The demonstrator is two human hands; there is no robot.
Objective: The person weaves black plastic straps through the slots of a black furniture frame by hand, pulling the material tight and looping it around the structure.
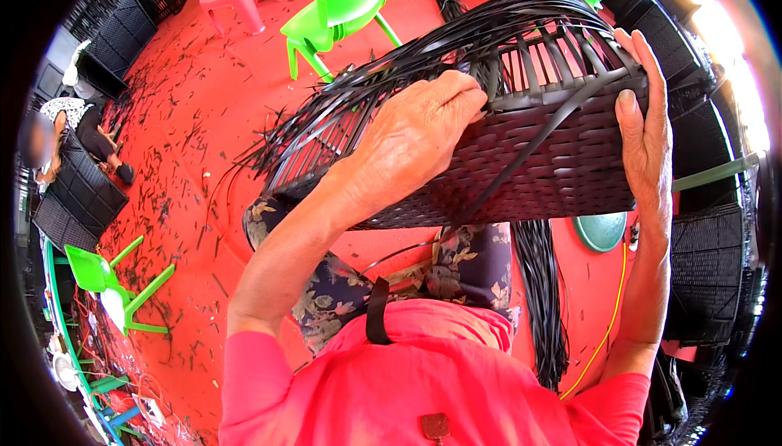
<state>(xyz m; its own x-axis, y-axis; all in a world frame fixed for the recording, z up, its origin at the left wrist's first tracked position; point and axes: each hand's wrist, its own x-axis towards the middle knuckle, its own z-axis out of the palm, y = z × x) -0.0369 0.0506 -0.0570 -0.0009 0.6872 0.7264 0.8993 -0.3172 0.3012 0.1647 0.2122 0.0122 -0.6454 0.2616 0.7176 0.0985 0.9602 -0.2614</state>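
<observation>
One half-woven black basket (521, 153), propped on the seated person's lap with loose strips fanning upward: right hand (648, 132) clasps its end to steady it, left hand (415, 140) curls over the rim, pinching strips for weaving.

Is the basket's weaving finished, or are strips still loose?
Unfinished: loose black strips fan out past the woven basket wall, bare ribs showing.

Head cam, looks down, close on lap (fisheye, one view).
</observation>
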